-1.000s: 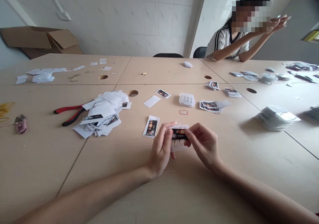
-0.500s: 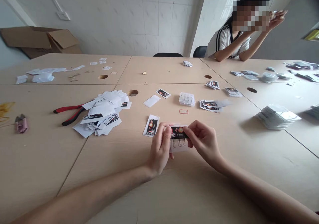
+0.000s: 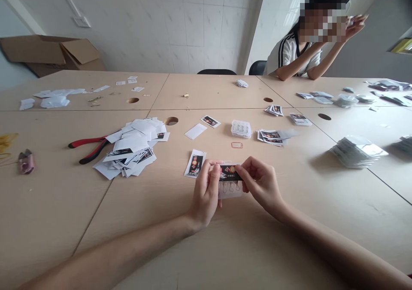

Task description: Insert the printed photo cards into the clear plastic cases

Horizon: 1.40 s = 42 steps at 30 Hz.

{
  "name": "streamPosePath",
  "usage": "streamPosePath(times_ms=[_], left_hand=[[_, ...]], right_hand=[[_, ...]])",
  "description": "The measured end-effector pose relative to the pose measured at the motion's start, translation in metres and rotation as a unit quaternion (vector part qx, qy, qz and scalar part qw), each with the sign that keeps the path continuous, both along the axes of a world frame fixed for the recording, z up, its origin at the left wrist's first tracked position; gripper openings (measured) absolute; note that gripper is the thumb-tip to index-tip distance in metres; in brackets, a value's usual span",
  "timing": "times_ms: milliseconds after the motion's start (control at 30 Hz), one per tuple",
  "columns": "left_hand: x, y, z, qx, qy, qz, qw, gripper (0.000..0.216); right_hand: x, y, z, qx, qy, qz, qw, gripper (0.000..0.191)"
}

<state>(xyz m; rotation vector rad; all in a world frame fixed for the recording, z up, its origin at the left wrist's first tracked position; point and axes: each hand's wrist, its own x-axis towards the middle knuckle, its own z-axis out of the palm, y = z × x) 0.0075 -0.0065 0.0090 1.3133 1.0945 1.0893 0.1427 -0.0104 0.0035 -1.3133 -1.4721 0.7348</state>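
A small clear plastic box with metal hooks in a row is held up over the near part of the table. Across its upper part lies a black printed label. My left hand is closed around the box's left side, thumb on the front near the label's left end. My right hand has its thumb and index finger closed at the label's upper right corner, other fingers curled by the box's right edge. Just left of my left hand lies a printed card, partly covered by that hand.
Red-handled pliers lie beside a heap of paper cards. Ahead are another clear box, a small red frame and card stacks. Bagged packs stand right. A co-worker sits across the table.
Both hands stay around the box, with the label on its upper part. The hands and box have shifted very slightly left; the view has moved a little too.
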Motion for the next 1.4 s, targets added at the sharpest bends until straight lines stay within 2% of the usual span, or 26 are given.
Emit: streamPosePath(times_ms=[1400], left_hand=[[-0.0002, -0.0004, -0.0008, 0.018, 0.023, 0.019, 0.999, 0.024]], right_hand=[[-0.0026, 0.0005, 0.0012, 0.017, -0.042, -0.016, 0.999, 0.023]])
